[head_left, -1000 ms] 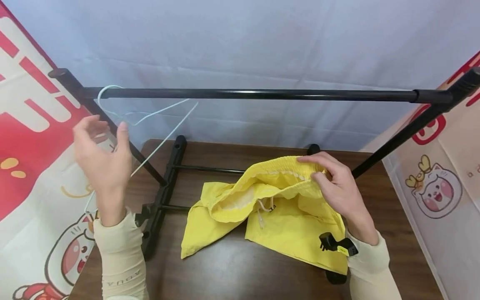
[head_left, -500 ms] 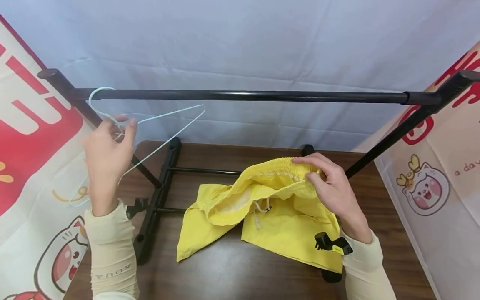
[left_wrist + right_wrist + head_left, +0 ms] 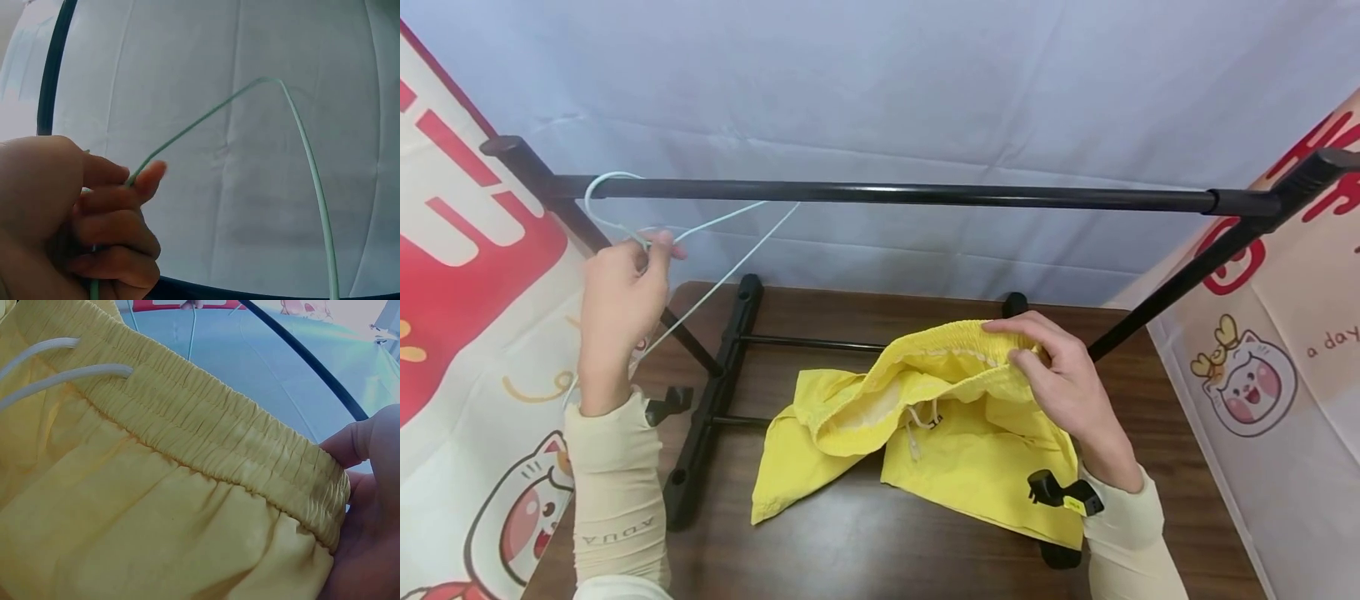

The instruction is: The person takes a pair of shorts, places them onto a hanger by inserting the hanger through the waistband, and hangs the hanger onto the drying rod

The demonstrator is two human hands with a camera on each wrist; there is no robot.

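A pale green wire hanger (image 3: 722,279) hangs by its hook from the left end of the black rail. My left hand (image 3: 625,292) grips the hanger just under the hook; in the left wrist view its fingers curl round the wire (image 3: 194,125). Yellow shorts (image 3: 985,458) with a gathered elastic waistband and white drawstrings lie spread over the table, waist opening facing up. My right hand (image 3: 1067,383) holds the right end of the waistband (image 3: 250,450) between thumb and fingers. The hanger's lower left part is hidden behind my left wrist.
The black rack's rail (image 3: 895,192) spans above the shorts, with a slanting post at each side. Its left foot (image 3: 707,433) rests on the brown wooden table (image 3: 835,550). A pale cloth (image 3: 887,92) hangs behind; printed sheets stand left and right.
My left hand has risen from beside the hanger and closed round its neck. The hanger has swung a little. My right hand keeps its hold on the waistband, and the shorts stay in place.
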